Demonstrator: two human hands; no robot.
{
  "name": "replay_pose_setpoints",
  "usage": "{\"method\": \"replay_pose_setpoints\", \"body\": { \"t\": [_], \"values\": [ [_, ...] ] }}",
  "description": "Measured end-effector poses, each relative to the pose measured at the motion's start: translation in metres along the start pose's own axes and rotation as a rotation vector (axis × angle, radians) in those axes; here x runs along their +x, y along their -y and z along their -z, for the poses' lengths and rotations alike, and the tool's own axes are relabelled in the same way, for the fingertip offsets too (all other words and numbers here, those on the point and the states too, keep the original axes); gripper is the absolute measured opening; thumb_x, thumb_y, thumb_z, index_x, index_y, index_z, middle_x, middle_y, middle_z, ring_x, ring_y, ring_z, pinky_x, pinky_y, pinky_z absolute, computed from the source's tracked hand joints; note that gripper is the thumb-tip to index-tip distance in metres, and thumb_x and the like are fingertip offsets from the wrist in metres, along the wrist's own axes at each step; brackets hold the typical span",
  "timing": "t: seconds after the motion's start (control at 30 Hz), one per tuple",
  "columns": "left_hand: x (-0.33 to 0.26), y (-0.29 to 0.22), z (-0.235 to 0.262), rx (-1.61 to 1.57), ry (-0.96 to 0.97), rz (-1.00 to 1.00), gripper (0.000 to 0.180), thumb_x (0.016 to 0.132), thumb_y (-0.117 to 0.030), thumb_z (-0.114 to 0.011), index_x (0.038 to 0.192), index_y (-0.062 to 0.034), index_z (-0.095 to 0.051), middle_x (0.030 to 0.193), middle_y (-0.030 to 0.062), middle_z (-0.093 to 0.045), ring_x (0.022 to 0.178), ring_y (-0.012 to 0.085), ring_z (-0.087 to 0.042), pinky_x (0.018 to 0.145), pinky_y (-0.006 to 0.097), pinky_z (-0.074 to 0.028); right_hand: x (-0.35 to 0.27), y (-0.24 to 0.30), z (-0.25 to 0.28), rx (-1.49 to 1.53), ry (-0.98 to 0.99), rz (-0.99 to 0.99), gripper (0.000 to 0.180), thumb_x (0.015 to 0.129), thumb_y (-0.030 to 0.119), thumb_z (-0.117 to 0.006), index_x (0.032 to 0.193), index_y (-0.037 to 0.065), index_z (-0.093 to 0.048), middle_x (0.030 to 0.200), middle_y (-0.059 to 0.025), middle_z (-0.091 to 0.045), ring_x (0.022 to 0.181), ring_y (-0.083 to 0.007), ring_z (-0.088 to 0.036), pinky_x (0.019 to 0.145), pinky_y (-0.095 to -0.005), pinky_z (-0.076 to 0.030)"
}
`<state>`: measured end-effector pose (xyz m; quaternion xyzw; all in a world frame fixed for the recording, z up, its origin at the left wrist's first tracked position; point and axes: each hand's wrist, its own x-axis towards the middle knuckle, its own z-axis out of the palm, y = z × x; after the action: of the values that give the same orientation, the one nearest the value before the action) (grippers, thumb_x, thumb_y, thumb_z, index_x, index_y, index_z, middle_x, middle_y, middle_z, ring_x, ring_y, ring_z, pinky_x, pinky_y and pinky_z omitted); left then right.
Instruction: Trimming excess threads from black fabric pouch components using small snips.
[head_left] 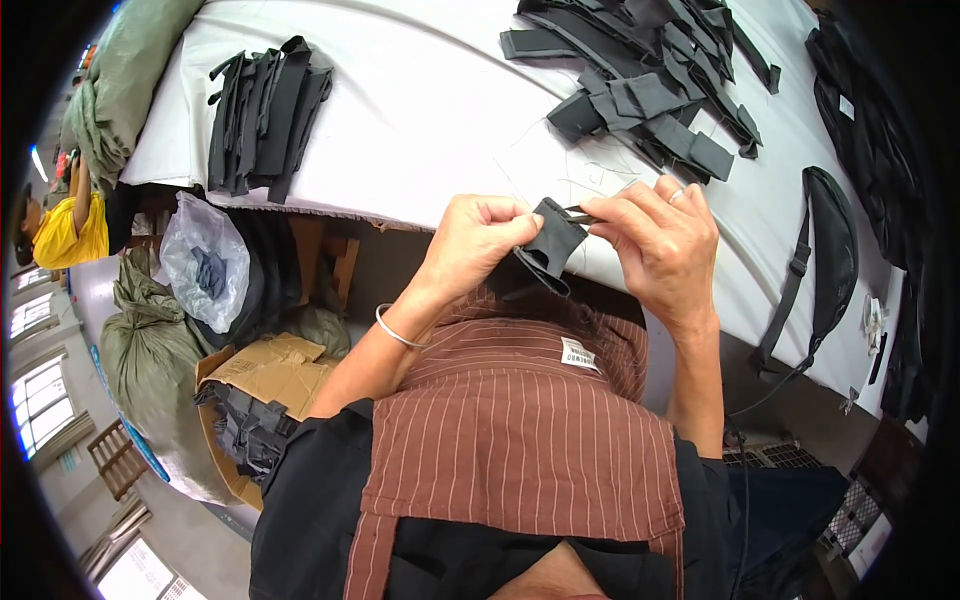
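Note:
Near the table's front edge my left hand pinches a folded black fabric strip between thumb and fingers. One end of it loops down below my fingers. Close on its right, my right hand is closed on a slim dark pointed tool, whose tip meets the strip's stitched edge. Most of that tool is hidden in my fingers, so its kind is unclear. Beyond my hands lies a loose heap of black fabric strips. A neater row of black strips rests on the far left of the white-covered table.
A black waist bag with a strap lies at the right, near black fabric. Loose threads are scattered by the heap. Left of the table stand a clear plastic bag, a cardboard box and green sacks. A person in yellow is farther off.

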<state>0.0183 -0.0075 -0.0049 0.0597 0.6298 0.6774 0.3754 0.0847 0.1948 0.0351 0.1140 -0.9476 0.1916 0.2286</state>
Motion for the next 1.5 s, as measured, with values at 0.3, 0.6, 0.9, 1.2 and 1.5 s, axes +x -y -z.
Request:
{"method": "replay_pose_setpoints", "body": {
  "t": [0.3, 0.6, 0.9, 1.2, 1.5],
  "values": [
    [0.000, -0.002, 0.002, 0.054, 0.021, 0.029, 0.016, 0.087, -0.013, -0.065, 0.082, 0.0007, -0.070, 0.073, 0.0006, -0.066, 0.065, 0.0047, -0.056, 0.062, 0.020, -0.044, 0.002, -0.001, -0.004, 0.002, 0.054, 0.043, 0.013, 0.070, 0.019, -0.075, 0.080, 0.018, -0.068, 0.067, 0.0062, -0.055, 0.064, -0.0162, -0.047, 0.062, -0.0308, -0.033],
    [-0.003, -0.009, 0.011, -0.185, -0.072, 0.049, 0.015, 0.086, -0.011, -0.065, 0.080, 0.0010, -0.070, 0.070, 0.0008, -0.065, 0.059, 0.0052, -0.056, 0.055, 0.020, -0.044, -0.010, 0.000, 0.002, 0.144, -0.018, -0.080, 0.017, 0.068, 0.018, -0.076, 0.084, 0.015, -0.070, 0.065, 0.0028, -0.054, 0.061, -0.0175, -0.045, 0.060, -0.0312, -0.031],
    [-0.004, -0.008, 0.013, -0.137, -0.020, 0.059, 0.016, 0.087, -0.013, -0.065, 0.077, -0.0009, -0.069, 0.068, -0.0009, -0.064, 0.060, 0.0038, -0.054, 0.056, 0.020, -0.043, -0.005, 0.003, 0.000, 0.114, 0.009, -0.029, 0.016, 0.068, 0.020, -0.076, 0.083, 0.016, -0.069, 0.063, 0.0035, -0.052, 0.062, -0.0165, -0.045, 0.061, -0.0309, -0.031],
    [-0.037, -0.054, -0.002, 0.064, 0.048, -0.263, 0.019, 0.077, 0.003, -0.062, 0.095, -0.0020, -0.064, 0.083, -0.0013, -0.062, 0.076, 0.0062, -0.056, 0.072, 0.022, -0.046, -0.014, 0.006, 0.014, 0.909, -0.250, -0.460, 0.015, 0.082, 0.004, -0.069, 0.097, -0.001, -0.069, 0.086, -0.0032, -0.067, 0.075, -0.0079, -0.057, 0.067, -0.0195, -0.043],
    [-0.008, 0.004, -0.002, 0.107, -0.142, -0.467, 0.018, 0.071, 0.008, -0.065, 0.082, -0.0039, -0.059, 0.084, -0.0009, -0.060, 0.088, 0.0090, -0.058, 0.083, 0.024, -0.046, -0.025, 0.017, -0.013, 0.821, -0.032, -0.505, 0.014, 0.081, 0.003, -0.069, 0.094, 0.000, -0.069, 0.083, -0.0063, -0.068, 0.073, -0.0115, -0.060, 0.066, -0.0234, -0.046]
  ]
}}
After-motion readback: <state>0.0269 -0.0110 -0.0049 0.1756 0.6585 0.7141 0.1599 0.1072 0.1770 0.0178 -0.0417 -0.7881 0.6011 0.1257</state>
